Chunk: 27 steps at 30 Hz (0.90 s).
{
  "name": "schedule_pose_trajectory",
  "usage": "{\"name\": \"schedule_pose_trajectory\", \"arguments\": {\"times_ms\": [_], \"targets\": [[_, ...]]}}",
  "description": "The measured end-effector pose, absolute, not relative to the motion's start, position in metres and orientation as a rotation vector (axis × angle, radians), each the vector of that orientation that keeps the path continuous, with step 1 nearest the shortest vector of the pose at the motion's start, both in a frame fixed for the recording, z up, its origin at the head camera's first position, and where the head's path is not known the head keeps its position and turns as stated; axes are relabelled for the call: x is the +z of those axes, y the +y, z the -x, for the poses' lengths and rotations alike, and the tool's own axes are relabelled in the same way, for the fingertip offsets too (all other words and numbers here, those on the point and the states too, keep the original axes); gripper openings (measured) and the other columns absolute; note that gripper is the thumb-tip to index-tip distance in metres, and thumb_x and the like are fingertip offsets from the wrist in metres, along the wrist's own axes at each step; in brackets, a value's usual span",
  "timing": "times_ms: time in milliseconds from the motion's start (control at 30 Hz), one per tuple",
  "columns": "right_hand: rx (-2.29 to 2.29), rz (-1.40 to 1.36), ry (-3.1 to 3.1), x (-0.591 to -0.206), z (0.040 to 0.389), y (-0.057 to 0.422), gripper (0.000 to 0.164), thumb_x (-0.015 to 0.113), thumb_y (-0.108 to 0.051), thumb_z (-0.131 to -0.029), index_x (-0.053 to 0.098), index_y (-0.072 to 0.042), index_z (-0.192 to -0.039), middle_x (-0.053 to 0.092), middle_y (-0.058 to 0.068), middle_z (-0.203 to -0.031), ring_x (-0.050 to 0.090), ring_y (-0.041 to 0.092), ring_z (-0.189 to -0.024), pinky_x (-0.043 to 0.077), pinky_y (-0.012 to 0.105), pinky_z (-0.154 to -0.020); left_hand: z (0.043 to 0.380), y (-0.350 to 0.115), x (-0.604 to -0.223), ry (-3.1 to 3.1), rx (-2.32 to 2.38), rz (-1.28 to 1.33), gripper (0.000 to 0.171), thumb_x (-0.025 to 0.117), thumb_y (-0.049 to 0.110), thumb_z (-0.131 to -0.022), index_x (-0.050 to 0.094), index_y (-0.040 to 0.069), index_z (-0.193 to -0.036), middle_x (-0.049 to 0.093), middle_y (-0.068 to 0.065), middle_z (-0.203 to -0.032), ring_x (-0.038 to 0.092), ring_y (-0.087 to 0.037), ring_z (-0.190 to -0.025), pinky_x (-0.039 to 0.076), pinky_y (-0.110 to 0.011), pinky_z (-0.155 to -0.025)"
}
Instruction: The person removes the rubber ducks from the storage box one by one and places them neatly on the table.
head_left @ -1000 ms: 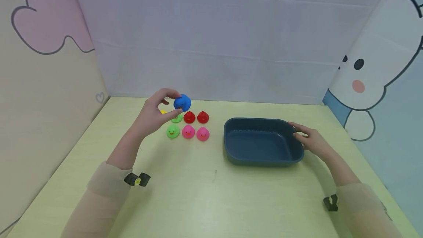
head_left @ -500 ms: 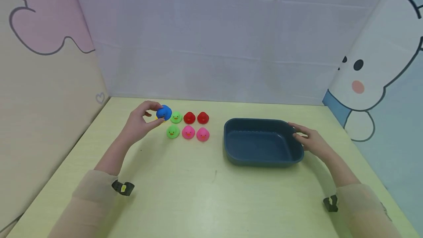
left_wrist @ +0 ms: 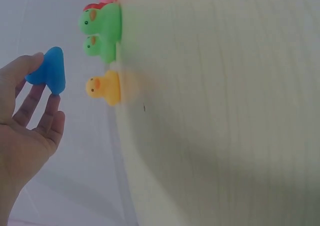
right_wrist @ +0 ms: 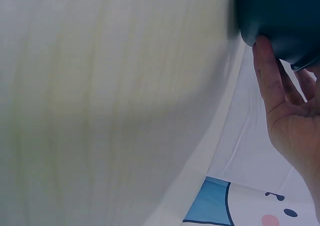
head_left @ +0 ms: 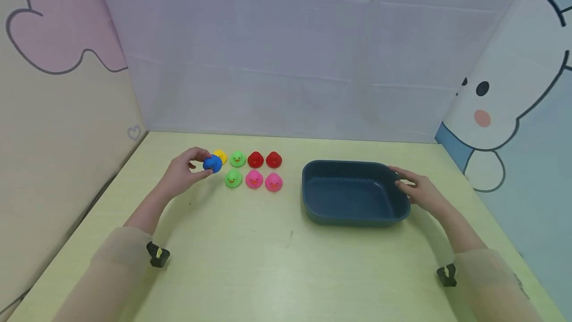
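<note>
A blue rubber duck [head_left: 212, 163] is pinched between the thumb and fingertips of my left hand [head_left: 180, 172]. In the left wrist view the blue duck [left_wrist: 49, 71] hangs above table level, apart from the yellow duck [left_wrist: 105, 88] standing on the tabletop. Two green ducks [head_left: 233, 178], two pink ducks [head_left: 254, 179] and two red ducks [head_left: 255, 159] stand in two rows to the right. My right hand [head_left: 420, 190] grips the right rim of a dark blue basin [head_left: 356, 221]; in the right wrist view its fingers [right_wrist: 270, 78] touch the basin's outer wall.
The pale wooden table [head_left: 250, 267] ends at a white cloth wall [head_left: 290, 63] behind the ducks. Printed cartoon panels stand at the left and right sides. No ducks show inside the basin.
My left hand has moved left and down with the blue duck, uncovering the left green duck and the yellow one. The right hand and the basin have stayed in place.
</note>
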State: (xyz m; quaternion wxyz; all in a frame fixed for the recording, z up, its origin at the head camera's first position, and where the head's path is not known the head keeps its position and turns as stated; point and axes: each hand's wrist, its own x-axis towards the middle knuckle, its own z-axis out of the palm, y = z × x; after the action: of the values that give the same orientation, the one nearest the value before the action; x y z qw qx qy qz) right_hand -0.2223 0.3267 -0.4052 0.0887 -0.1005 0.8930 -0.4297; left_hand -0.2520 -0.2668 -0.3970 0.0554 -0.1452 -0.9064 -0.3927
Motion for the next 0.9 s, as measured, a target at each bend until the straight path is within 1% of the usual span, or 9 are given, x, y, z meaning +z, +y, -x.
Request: {"name": "schedule_pose_trajectory", "arguments": {"times_ms": [200, 367, 533, 700, 900], "targets": [[-1.274, 0.300, 2.661, -0.404, 0.221, 0.327, 0.052, 0.047, -0.020, -0.100, 0.030, -0.003, -0.146, 0.028, 0.030, -0.147, 0.038, 0.052, -0.124, 0.056, 0.035, -0.069, 0.257, -0.273, -0.405, -2.821, -1.189, 0.440, 0.035, 0.070, 0.011, -0.084, 0.053, 0.004, -0.114, 0.058, -0.016, -0.114, 0.053, -0.035, -0.107, 0.042, -0.046, -0.086], [-1.284, 0.310, 2.655, -0.404, 0.220, 0.328, 0.053, 0.047, -0.021, -0.100, 0.029, -0.003, -0.146, 0.028, 0.030, -0.147, 0.037, 0.052, -0.124, 0.056, 0.037, -0.070, 0.260, -0.275, -0.411, -2.901, -1.201, 0.434, 0.034, 0.070, 0.013, -0.085, 0.053, 0.004, -0.114, 0.058, -0.016, -0.115, 0.053, -0.036, -0.109, 0.043, -0.049, -0.089], [-1.295, 0.317, 2.650, -0.405, 0.220, 0.329, 0.052, 0.047, -0.021, -0.100, 0.029, -0.003, -0.146, 0.027, 0.030, -0.147, 0.037, 0.053, -0.124, 0.057, 0.038, -0.070, 0.263, -0.276, -0.416, -2.972, -1.198, 0.430, 0.033, 0.070, 0.011, -0.085, 0.054, 0.004, -0.113, 0.058, -0.016, -0.116, 0.052, -0.036, -0.112, 0.043, -0.051, -0.093], [-1.290, 0.310, 2.647, -0.405, 0.220, 0.329, 0.053, 0.047, -0.022, -0.100, 0.029, -0.004, -0.146, 0.026, 0.029, -0.148, 0.037, 0.053, -0.124, 0.056, 0.040, -0.071, 0.264, -0.274, -0.417, -3.017, -1.173, 0.418, 0.032, 0.069, 0.010, -0.085, 0.054, 0.004, -0.114, 0.057, -0.017, -0.118, 0.051, -0.038, -0.113, 0.042, -0.053, -0.095], [-1.280, 0.309, 2.655, -0.403, 0.219, 0.329, 0.053, 0.047, -0.021, -0.100, 0.029, -0.004, -0.146, 0.026, 0.030, -0.148, 0.036, 0.054, -0.125, 0.056, 0.044, -0.073, 0.264, -0.274, -0.417, -3.043, -1.184, 0.395, 0.033, 0.068, 0.008, -0.086, 0.053, 0.003, -0.115, 0.056, -0.018, -0.119, 0.051, -0.039, -0.114, 0.041, -0.054, -0.097]]}}
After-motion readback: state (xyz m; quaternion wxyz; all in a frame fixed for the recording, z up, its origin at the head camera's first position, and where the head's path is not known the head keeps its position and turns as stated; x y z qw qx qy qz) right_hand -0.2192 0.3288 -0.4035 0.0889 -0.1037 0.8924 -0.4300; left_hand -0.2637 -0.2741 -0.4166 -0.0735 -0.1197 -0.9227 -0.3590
